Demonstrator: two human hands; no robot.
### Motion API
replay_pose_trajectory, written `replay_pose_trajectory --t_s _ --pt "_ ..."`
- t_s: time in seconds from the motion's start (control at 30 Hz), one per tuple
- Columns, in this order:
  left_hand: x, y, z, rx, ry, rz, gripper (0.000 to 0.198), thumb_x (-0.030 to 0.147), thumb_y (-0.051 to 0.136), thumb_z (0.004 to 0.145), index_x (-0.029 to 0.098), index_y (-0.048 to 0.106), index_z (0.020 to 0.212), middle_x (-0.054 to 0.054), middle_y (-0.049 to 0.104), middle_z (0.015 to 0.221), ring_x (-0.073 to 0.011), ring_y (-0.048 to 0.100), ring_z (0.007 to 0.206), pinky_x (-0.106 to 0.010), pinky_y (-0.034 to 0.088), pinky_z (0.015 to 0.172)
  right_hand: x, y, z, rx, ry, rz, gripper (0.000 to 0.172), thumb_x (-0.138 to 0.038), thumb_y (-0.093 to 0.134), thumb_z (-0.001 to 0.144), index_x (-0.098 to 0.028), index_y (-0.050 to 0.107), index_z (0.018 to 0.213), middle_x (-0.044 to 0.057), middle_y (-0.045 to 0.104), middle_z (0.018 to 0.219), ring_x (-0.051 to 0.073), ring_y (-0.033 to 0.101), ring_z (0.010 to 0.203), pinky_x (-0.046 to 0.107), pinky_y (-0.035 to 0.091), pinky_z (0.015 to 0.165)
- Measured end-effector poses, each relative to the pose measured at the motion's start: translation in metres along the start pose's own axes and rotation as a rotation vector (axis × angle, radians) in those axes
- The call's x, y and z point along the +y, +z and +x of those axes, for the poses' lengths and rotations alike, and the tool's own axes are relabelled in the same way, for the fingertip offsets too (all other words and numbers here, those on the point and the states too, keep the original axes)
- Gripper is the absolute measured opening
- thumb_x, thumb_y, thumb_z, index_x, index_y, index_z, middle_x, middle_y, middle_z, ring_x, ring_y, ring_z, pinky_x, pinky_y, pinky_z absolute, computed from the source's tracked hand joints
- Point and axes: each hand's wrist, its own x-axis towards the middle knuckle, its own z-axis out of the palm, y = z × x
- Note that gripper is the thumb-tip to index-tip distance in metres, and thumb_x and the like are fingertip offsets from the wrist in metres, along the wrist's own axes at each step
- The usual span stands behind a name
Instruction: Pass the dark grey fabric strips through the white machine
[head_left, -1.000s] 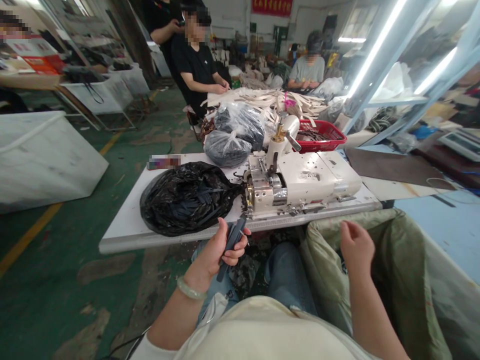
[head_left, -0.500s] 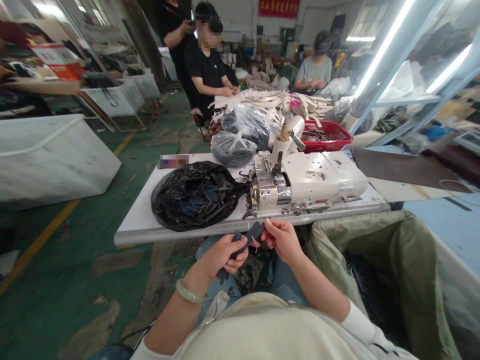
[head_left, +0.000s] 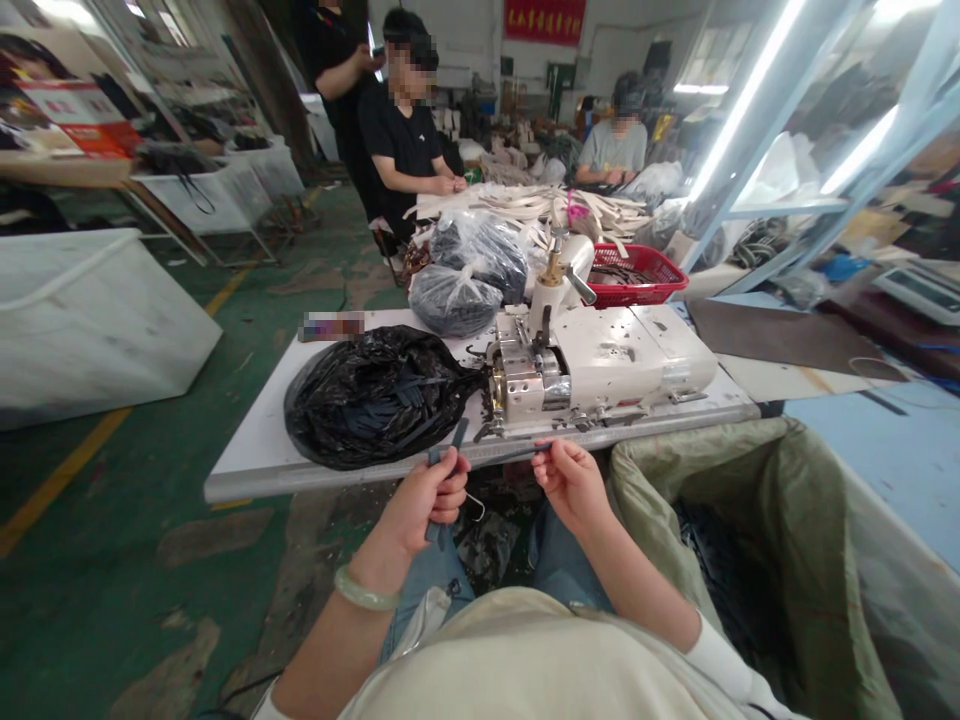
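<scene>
Fingers (head_left: 452, 492) of the left hand (head_left: 426, 503) clench dark strips (head_left: 458, 436), the right hand (head_left: 571, 482) pinches one strip (head_left: 517, 456) by its end; a slack pinch could drop it.

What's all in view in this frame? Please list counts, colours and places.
table: one, white, in front of the person
machine: one, cream, on the table
plastic bag: one, black, stuffed, left of the machine
clear bags: two, dark contents, behind the machine
basket: one, red, behind the machine
sack: one, green, open, at the person's right
bin: one, white, on the floor at left
co-workers: three, at the far tables
dark strips: a few, between both hands
bracelet: one, pale green, left wrist
left hand: grips the strips
right hand: pinches one strip's end
</scene>
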Motion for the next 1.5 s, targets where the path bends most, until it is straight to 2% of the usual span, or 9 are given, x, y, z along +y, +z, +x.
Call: replay_pose_trajectory --t_s 0.17,0.37,0.6,0.93,1.03,1.13,1.2,1.37,1.5 --pt "-0.008 0.017 -0.004 -0.040 0.123 0.088 0.031 0.046 0.063 0.080 0.015 0.058 0.086 0.012 0.021 0.049 -0.0015 0.013 0.036 -0.011 0.011 0.032 0.005 -0.003 -0.014 -0.174 -0.106 -0.183 0.020 -0.031 0.070 0.082 -0.017 0.072 0.095 0.007 0.072 0.078 0.015 0.067 0.063 0.025 0.056 0.061" --pt "-0.008 0.020 -0.003 0.015 0.181 0.134 0.037 0.048 0.065 0.078 0.013 0.061 0.089 0.012 0.021 0.047 -0.0016 0.014 0.037 -0.012 0.012 0.034 0.009 -0.008 -0.020 -0.177 -0.183 -0.401 0.016 -0.026 0.068 0.083 -0.019 0.071 0.097 0.006 0.073 0.079 0.017 0.069 0.065 0.027 0.057 0.061" --pt "-0.009 0.026 0.000 0.108 0.370 0.186 0.034 0.046 0.067 0.076 0.014 0.061 0.088 0.012 0.023 0.048 -0.0015 0.020 0.036 -0.013 0.015 0.035 0.017 -0.011 -0.015 -0.253 0.123 -0.320 0.033 -0.034 0.073 0.078 -0.015 0.068 0.105 0.007 0.072 0.075 0.016 0.068 0.059 0.026 0.056 0.055" --pt "0.000 0.032 0.002 0.101 0.418 0.241 0.033 0.045 0.068 0.075 0.014 0.061 0.084 0.012 0.022 0.047 -0.0012 0.018 0.035 -0.015 0.014 0.035 0.009 -0.001 -0.004 -0.497 0.475 -0.259 0.039 -0.045 0.068 0.081 -0.009 0.068 0.098 0.011 0.072 0.078 0.017 0.069 0.062 0.022 0.055 0.054" --pt "0.000 0.031 0.005 0.064 0.386 0.347 0.032 0.045 0.067 0.076 0.014 0.061 0.084 0.011 0.025 0.047 -0.0017 0.021 0.035 -0.015 0.016 0.036 0.008 0.007 -0.002 -0.554 0.521 -0.205 0.042 -0.046 0.067 0.081 -0.009 0.066 0.101 0.011 0.072 0.079 0.016 0.069 0.063 0.022 0.054 0.055" --pt "-0.001 0.029 0.010 0.042 0.363 0.396 0.034 0.047 0.065 0.078 0.014 0.062 0.086 0.010 0.027 0.047 -0.0027 0.025 0.037 -0.015 0.018 0.037 0.009 0.013 0.002 -0.595 0.496 -0.244 0.038 -0.047 0.065 0.082 -0.010 0.065 0.093 0.006 0.068 0.068 0.011 0.061 0.049 0.017 0.045 0.045" --pt "0.000 0.027 0.012 0.069 0.370 0.360 0.037 0.050 0.062 0.079 0.014 0.062 0.087 0.011 0.027 0.047 -0.0026 0.022 0.036 -0.015 0.016 0.036 0.009 0.012 0.012 -0.529 0.416 -0.340 0.035 -0.046 0.063 0.082 -0.011 0.063 0.082 0.000 0.061 0.057 0.007 0.049 0.040 0.015 0.035 0.038" --pt "0.004 0.017 0.009 0.115 0.356 0.306 0.043 0.052 0.060 0.080 0.012 0.062 0.097 0.010 0.032 0.047 -0.0031 0.020 0.036 -0.016 0.013 0.035 -0.001 -0.008 0.068 0.075 0.112 -0.570 0.032 -0.043 0.066 0.073 -0.014 0.056 0.064 -0.007 0.039 0.041 0.005 0.029 0.034 0.018 0.016 0.034" --pt "0.002 0.012 0.004 0.113 0.330 0.328 0.040 0.049 0.061 0.080 0.013 0.060 0.095 0.009 0.035 0.049 -0.0026 0.022 0.038 -0.015 0.013 0.036 -0.010 -0.016 0.110 0.216 0.030 -0.560 0.031 -0.043 0.064 0.072 -0.016 0.052 0.062 -0.009 0.031 0.040 0.005 0.022 0.034 0.020 0.011 0.035"
